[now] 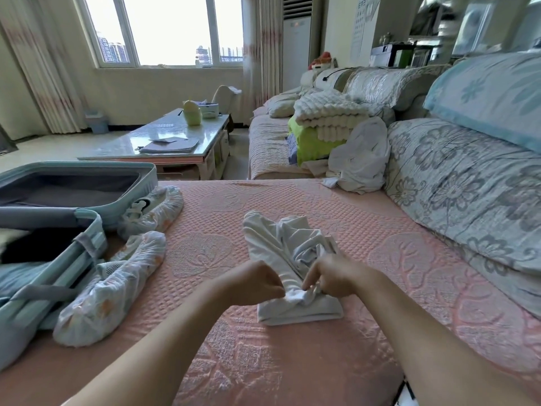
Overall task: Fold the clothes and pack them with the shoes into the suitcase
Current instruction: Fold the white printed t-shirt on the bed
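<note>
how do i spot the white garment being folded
Find the pink quilted cover beside the open suitcase. At its middle lies a white garment, its near end pinched by the left hand and right hand. The other white heap lies untouched farther back.

The pink quilted cover point(380, 230) bears an open suitcase point(96, 230), bagged shoes point(137, 259) and a white garment point(281, 244).

Wrapped shoes point(117, 276) crowd suitcase point(87, 238) edge; pink cover point(205, 230) between open.
</note>
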Action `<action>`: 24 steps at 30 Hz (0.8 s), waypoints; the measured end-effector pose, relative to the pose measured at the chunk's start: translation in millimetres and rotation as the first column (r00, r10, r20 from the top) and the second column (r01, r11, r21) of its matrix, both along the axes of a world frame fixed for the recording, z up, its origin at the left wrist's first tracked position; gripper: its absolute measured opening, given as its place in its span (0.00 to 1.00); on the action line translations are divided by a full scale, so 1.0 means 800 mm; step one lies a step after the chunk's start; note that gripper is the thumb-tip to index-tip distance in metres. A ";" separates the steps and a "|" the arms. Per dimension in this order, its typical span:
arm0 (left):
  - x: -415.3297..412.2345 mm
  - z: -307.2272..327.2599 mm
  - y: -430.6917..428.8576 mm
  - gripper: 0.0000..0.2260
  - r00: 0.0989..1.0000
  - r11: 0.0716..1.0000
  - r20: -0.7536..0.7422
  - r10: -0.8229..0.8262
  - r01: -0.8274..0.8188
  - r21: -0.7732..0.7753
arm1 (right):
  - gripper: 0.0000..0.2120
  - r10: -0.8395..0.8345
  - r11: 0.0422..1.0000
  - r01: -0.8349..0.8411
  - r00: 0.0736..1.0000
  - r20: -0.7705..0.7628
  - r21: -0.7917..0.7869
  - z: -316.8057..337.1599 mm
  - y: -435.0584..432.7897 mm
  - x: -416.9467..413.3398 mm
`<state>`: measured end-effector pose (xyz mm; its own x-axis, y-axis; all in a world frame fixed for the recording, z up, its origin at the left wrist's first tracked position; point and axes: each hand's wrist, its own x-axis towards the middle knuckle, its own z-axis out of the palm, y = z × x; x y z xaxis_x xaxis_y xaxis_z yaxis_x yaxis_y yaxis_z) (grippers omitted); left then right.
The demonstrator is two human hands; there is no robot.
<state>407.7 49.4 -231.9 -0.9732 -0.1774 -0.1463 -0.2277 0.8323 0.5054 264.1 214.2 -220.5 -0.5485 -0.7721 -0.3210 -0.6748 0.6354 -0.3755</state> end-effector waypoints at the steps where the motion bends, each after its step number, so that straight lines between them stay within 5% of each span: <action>1: -0.006 0.000 0.000 0.07 0.998 0.999 -0.056 0.025 -0.027 -0.037 | 0.18 -0.038 0.997 0.039 0.999 0.010 -0.064 -0.001 -0.001 -0.002; 5: -0.034 0.002 -0.011 0.07 0.932 0.985 -0.340 0.128 -0.161 -0.068 | 0.15 -0.228 0.890 0.156 0.966 -0.124 -0.428 -0.007 -0.020 -0.035; 9: -0.071 -0.006 -0.039 0.12 0.834 0.955 -0.526 0.167 -0.270 -0.125 | 0.13 -0.307 0.793 0.164 0.940 -0.152 -0.586 -0.032 -0.049 -0.071; 14: -0.119 -0.024 -0.101 0.20 0.858 0.919 -0.468 0.213 -0.338 -0.201 | 0.17 -0.286 0.825 0.119 0.931 -0.226 -0.553 -0.060 -0.099 -0.122; 19: -0.162 -0.032 -0.146 0.20 0.968 0.859 -0.172 0.183 -0.242 -0.451 | 0.17 -0.132 0.988 0.077 0.867 -0.481 -0.133 -0.076 -0.128 -0.139; 21: -0.174 -0.035 -0.160 0.18 0.977 0.805 -0.086 0.194 -0.208 -0.556 | 0.13 -0.174 0.963 0.054 0.875 -0.451 -0.266 -0.070 -0.122 -0.141; 24: -0.187 -0.024 -0.163 0.12 0.937 0.772 -0.285 0.201 -0.331 -0.543 | 0.14 -0.385 0.844 0.145 0.833 -0.397 -0.516 -0.052 -0.105 -0.159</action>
